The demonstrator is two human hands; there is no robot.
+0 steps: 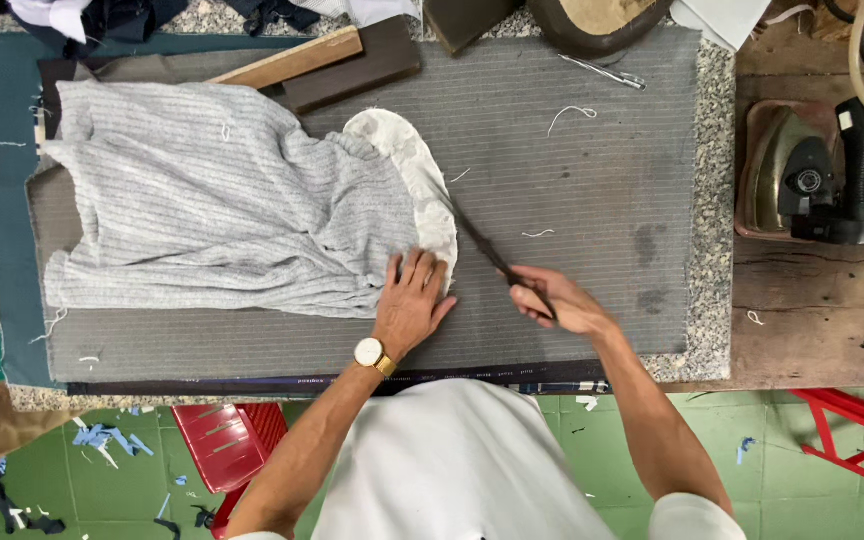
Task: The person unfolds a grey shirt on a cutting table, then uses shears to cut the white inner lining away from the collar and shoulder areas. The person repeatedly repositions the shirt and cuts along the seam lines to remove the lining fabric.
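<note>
Seen from above: wide worktable with a speckled stone rim, spread with a grey striped pad over most of its top, bare brown wood to the right. Spread across the pad's left half, a light grey ribbed garment, rumpled and folded along its lower edge. Tucked under the garment's right end, a white oval pressing cushion, its curved edge showing from the top down to the near side. Off to the right on the wood, a dark iron on a brown rest, well apart from the garment. At the pad's top edge, a wooden block lying aslant, touching the garment's upper corner. Below the table, a green floor littered with blue scraps, a red stool near the left elbow. Left hand, a gold wristwatch on the wrist, laid flat with fingers spread, pressing down where garment meets cushion at the near right edge. Right hand just beside the cushion, fingers closed around the handle of a long dark tool, probably scissors, though too blurred to tell for sure; its tip aimed up and left, reaching the cushion's right rim. Small white thread bits loose on the pad's bare part
</note>
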